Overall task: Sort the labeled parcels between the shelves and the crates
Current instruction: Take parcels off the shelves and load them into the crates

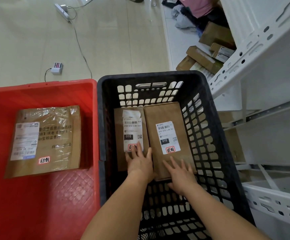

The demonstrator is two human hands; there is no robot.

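Two brown parcels are lying side by side on the floor of the black crate (104,118), labels up. The left hand (139,163) is resting flat on the near end of the narrower parcel (119,135), fingers straight and spread, fingertips touching the bottom of its label. The right hand (180,174) is lying flat on the near end of the wider parcel (166,115), fingers splayed and gripping nothing. A third taped parcel (54,141) is sitting in the red crate (37,205) alongside. White shelving (261,70) is standing to the right.

Head view — steeply down, close over crates (102,118)
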